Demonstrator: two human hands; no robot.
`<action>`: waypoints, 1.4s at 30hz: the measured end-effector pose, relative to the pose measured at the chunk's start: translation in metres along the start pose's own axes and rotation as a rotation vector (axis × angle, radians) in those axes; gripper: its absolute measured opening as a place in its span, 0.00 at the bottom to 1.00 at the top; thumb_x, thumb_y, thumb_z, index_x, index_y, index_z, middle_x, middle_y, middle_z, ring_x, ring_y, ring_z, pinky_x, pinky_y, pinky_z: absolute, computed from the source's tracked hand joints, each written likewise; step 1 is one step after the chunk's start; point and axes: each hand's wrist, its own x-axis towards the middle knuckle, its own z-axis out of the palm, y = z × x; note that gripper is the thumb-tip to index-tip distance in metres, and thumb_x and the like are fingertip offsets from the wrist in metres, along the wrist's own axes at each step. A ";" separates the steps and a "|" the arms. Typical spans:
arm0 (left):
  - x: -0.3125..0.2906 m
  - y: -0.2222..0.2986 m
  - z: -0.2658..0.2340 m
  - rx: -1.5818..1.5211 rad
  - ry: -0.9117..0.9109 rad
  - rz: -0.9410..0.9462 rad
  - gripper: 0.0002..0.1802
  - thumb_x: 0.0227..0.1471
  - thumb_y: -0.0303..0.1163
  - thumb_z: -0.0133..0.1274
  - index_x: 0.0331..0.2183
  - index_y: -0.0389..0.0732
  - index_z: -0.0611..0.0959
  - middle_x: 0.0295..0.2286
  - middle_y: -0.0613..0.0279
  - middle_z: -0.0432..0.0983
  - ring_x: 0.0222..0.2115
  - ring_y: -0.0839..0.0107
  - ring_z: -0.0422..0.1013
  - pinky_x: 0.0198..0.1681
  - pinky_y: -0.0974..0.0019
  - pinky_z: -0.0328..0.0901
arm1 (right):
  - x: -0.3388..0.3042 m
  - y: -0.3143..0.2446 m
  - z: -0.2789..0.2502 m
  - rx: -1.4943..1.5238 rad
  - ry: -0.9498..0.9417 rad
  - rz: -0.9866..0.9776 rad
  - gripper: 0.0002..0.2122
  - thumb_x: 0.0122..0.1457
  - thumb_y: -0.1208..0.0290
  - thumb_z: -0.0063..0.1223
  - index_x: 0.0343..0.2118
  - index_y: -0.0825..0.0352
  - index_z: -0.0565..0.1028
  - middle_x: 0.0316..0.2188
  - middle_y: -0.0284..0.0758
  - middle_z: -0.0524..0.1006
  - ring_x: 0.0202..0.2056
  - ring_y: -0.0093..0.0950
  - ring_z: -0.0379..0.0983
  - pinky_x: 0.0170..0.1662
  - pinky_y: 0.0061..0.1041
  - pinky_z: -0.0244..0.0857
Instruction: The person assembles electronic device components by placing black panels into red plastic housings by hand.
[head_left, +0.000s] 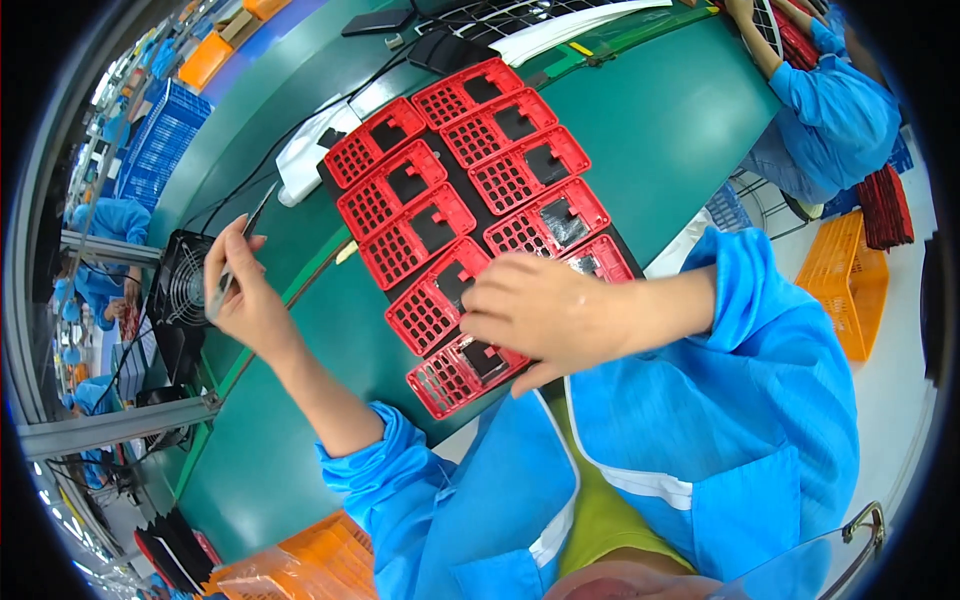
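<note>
Red plastic panels (402, 181), each with a grid of holes and a window, lie in two slanted columns on a black tray (437, 150). Some windows look black; one panel (548, 222) has a shiny, clear-looking piece over its window. My left hand (245, 290), raised left of the tray, is closed on slim metal tweezers (262, 208), tips pointing up and away from the panels. Over the nearest panels my right hand (545, 310) reaches from the right, fingers bent downward and thumb apart. Its fingertips touch or hover by the nearest left panel (440, 382); part of that panel is hidden.
A green table (640, 130) carries the tray. Beyond it lie cables, a black box (450, 50) and white sheets (570, 32). A fan (185, 278) stands at the left. Another person in blue (835, 115) works at the far right, near an orange crate (845, 280).
</note>
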 end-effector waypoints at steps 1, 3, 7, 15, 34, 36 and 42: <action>0.003 -0.019 0.005 0.039 0.034 0.013 0.11 0.59 0.31 0.51 0.36 0.33 0.83 0.31 0.59 0.78 0.28 0.76 0.70 0.30 0.74 0.63 | 0.004 0.009 -0.013 0.017 0.048 -0.015 0.23 0.42 0.51 0.65 0.32 0.67 0.74 0.32 0.36 0.72 0.41 0.36 0.68 0.47 0.35 0.63; 0.003 -0.069 -0.004 0.363 0.038 0.156 0.11 0.58 0.32 0.51 0.39 0.36 0.82 0.32 0.57 0.77 0.29 0.67 0.72 0.34 0.66 0.66 | 0.014 0.038 -0.034 0.070 0.272 0.064 0.24 0.46 0.48 0.62 0.33 0.68 0.75 0.34 0.39 0.74 0.41 0.39 0.71 0.44 0.37 0.65; -0.022 -0.137 0.004 1.002 -0.165 0.129 0.16 0.55 0.32 0.51 0.46 0.40 0.78 0.39 0.52 0.73 0.40 0.52 0.70 0.41 0.56 0.66 | 0.024 0.167 -0.049 -0.173 0.247 0.610 0.20 0.49 0.52 0.58 0.34 0.67 0.77 0.34 0.42 0.78 0.40 0.41 0.74 0.41 0.39 0.68; -0.042 -0.153 0.022 0.868 -0.246 0.074 0.27 0.48 0.43 0.56 0.51 0.48 0.77 0.48 0.56 0.71 0.50 0.54 0.64 0.53 0.52 0.59 | 0.090 0.321 -0.017 0.015 0.294 0.841 0.23 0.53 0.49 0.50 0.29 0.70 0.80 0.31 0.51 0.79 0.38 0.46 0.76 0.43 0.41 0.70; -0.038 -0.146 0.018 0.875 -0.184 0.012 0.23 0.52 0.42 0.54 0.49 0.47 0.78 0.50 0.55 0.70 0.52 0.56 0.63 0.53 0.53 0.57 | 0.086 0.290 -0.059 -0.030 -0.063 0.626 0.30 0.45 0.41 0.59 0.38 0.68 0.79 0.32 0.44 0.80 0.36 0.39 0.78 0.40 0.35 0.70; -0.038 -0.145 0.019 0.853 -0.197 0.009 0.22 0.52 0.42 0.54 0.49 0.47 0.79 0.50 0.55 0.70 0.52 0.56 0.63 0.53 0.53 0.57 | 0.092 0.285 -0.064 -0.102 0.101 0.689 0.33 0.42 0.43 0.63 0.42 0.70 0.76 0.36 0.46 0.79 0.39 0.38 0.77 0.44 0.36 0.69; -0.038 -0.146 0.019 0.832 -0.198 -0.007 0.21 0.52 0.41 0.54 0.48 0.46 0.80 0.50 0.56 0.70 0.51 0.56 0.63 0.53 0.54 0.58 | 0.102 0.256 -0.033 0.270 0.355 0.973 0.26 0.48 0.51 0.58 0.43 0.68 0.73 0.37 0.48 0.78 0.39 0.38 0.78 0.30 0.31 0.76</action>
